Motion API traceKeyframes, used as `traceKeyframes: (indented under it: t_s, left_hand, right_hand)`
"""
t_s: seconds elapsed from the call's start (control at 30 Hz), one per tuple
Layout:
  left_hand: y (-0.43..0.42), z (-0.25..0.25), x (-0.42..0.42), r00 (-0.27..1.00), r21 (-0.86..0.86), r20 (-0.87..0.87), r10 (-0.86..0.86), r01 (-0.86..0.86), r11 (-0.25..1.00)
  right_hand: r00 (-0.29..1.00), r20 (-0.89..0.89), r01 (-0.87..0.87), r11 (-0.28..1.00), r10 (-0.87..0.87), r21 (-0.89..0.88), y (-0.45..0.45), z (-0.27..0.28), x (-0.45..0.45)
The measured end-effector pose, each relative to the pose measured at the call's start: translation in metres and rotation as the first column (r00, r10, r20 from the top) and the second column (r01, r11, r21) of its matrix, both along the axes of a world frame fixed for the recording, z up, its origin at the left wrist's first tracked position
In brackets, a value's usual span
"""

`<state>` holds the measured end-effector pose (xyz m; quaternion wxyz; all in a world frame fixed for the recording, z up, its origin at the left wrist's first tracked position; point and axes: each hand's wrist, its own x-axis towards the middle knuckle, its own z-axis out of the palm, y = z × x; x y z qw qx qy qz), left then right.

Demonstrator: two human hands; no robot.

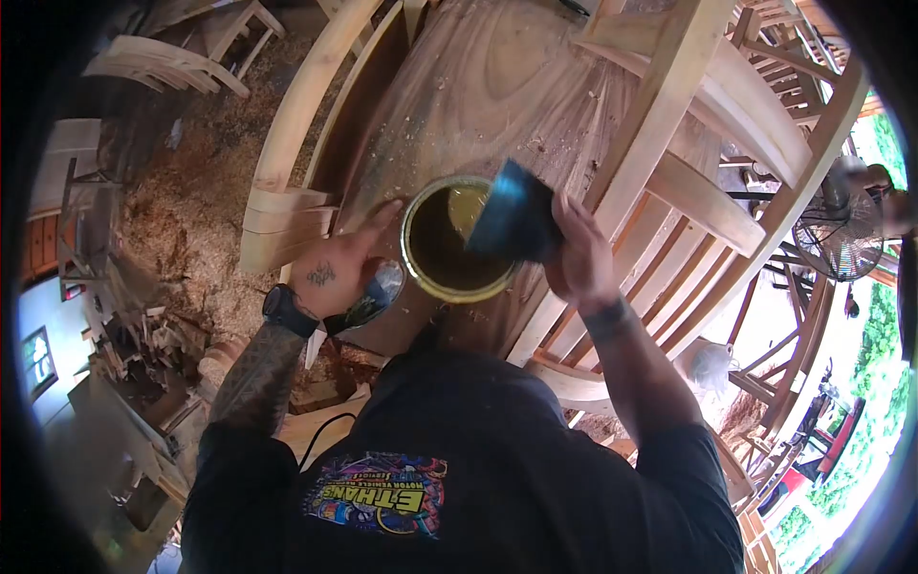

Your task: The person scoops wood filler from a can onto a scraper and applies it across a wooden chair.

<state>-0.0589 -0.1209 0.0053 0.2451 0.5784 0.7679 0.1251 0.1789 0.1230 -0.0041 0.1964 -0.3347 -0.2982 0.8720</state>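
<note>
A round open can (pixel 413 260) with a brownish-yellow inside is held below my chest, its mouth facing up toward me. My left hand (pixel 330 273) is at the can's left side, one finger reaching along the rim; the other fingers are partly hidden. By that palm is a shiny, rounded thing (pixel 384 283) that I cannot make out. My right hand (pixel 581 251) grips a dark, flat spreader (pixel 516 212). The spreader's blade overlaps the right part of the can's mouth, near a yellowish patch inside. Whether it touches the can is unclear.
A wide wooden panel (pixel 478 91) with wood dust lies beneath, between a curved wooden arm (pixel 311 96) and slatted frames (pixel 669 115). Shavings (pixel 196 201) cover the floor at left. A fan (pixel 837 239) stands at right, near a partly seen person. A dark cable (pixel 320 435) runs beside me.
</note>
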Motion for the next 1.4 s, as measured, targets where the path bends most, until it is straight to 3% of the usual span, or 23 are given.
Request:
traceKeyframes:
  t_s: [0.13, 0.23, 0.33, 0.37, 0.47, 0.57, 0.67, 0.73, 0.8, 0.87, 0.93, 1.0, 1.03, 1.1, 1.13, 1.23, 1.33, 1.4]
  left_hand:
    - [-0.012, 0.001, -0.001, 0.996, 0.059, -0.088, -0.003, 0.008, 0.998]
    - [-0.028, 0.011, -0.001, 0.976, -0.174, 0.043, -0.212, 0.216, 0.961]
    - [-0.045, -0.015, 0.019, 0.965, 0.028, 0.035, -0.259, 0.259, 0.966]
    - [-0.041, -0.011, 0.023, 0.948, -0.009, 0.049, -0.313, 0.314, 0.949]
    - [-0.012, -0.005, 0.036, 0.951, -0.071, -0.077, -0.299, 0.294, 0.953]
    - [0.008, -0.013, 0.029, 0.979, -0.118, -0.179, -0.096, 0.076, 0.990]
    - [0.011, -0.026, -0.008, 0.968, 0.139, -0.250, -0.032, 0.069, 0.988]
    - [0.003, -0.013, -0.017, 0.958, 0.192, -0.285, -0.012, 0.069, 0.979]
    - [0.000, 0.013, -0.014, 0.954, 0.123, -0.296, -0.039, 0.078, 0.989]
    - [-0.008, 0.037, -0.004, 0.953, -0.076, -0.280, -0.115, 0.097, 0.992]
    - [-0.019, 0.039, 0.005, 0.954, -0.002, -0.245, -0.171, 0.175, 0.984]
    - [-0.023, 0.049, 0.014, 0.966, 0.046, -0.191, -0.174, 0.186, 0.982]
    - [-0.025, 0.049, 0.017, 0.971, -0.017, -0.158, -0.177, 0.176, 0.984]
    - [-0.035, 0.032, 0.018, 0.972, 0.089, -0.129, -0.196, 0.208, 0.974]
    - [-0.040, 0.022, 0.019, 0.972, 0.144, -0.115, -0.204, 0.219, 0.965]
    - [-0.051, 0.004, 0.027, 0.973, 0.192, -0.137, -0.184, 0.208, 0.959]
    - [-0.052, 0.006, 0.037, 0.981, 0.070, -0.130, -0.141, 0.151, 0.986]
    - [-0.055, 0.004, 0.044, 0.979, 0.059, -0.153, -0.134, 0.144, 0.988]
  right_hand:
    - [0.999, 0.044, -0.011, 1.000, 0.010, 0.013, -0.022, 0.014, 0.038]
    - [0.997, 0.056, -0.056, 0.998, 0.057, -0.002, -0.017, 0.022, 0.038]
    - [0.976, 0.034, -0.216, 0.976, 0.215, 0.022, 0.002, 0.003, 0.036]
    - [0.963, 0.044, -0.265, 0.964, 0.264, 0.010, 0.005, 0.002, 0.033]
    - [0.953, 0.092, -0.291, 0.957, 0.289, 0.008, 0.004, 0.006, 0.030]
    - [0.965, 0.066, -0.253, 0.966, 0.256, -0.050, -0.007, 0.014, 0.037]
    - [0.950, -0.049, -0.311, 0.943, 0.307, -0.116, -0.025, 0.022, 0.060]
    - [0.925, -0.137, -0.372, 0.917, 0.354, -0.142, -0.030, 0.026, 0.075]
    - [0.957, 0.086, -0.283, 0.958, 0.278, 0.042, -0.024, 0.032, 0.078]
    - [0.948, 0.280, -0.221, 0.947, 0.152, 0.234, -0.022, 0.040, 0.077]
    - [0.939, 0.345, -0.202, 0.809, 0.000, 0.551, -0.011, 0.054, 0.060]
    - [0.944, 0.322, -0.268, 0.736, 0.071, 0.621, -0.012, 0.089, 0.028]
    - [0.943, 0.315, -0.301, 0.692, 0.111, 0.656, -0.015, 0.103, 0.011]
    - [0.853, 0.482, -0.520, 0.398, 0.198, 0.756, -0.017, 0.114, -0.016]
    - [0.794, 0.569, -0.607, 0.224, 0.215, 0.762, -0.018, 0.116, -0.027]
    - [0.667, 0.717, -0.706, -0.136, 0.204, 0.696, -0.022, 0.099, -0.046]
    - [0.617, 0.777, -0.743, -0.235, 0.123, 0.627, -0.032, 0.077, -0.058]
    - [0.478, 0.876, -0.766, -0.454, 0.074, 0.456, -0.036, 0.048, -0.069]
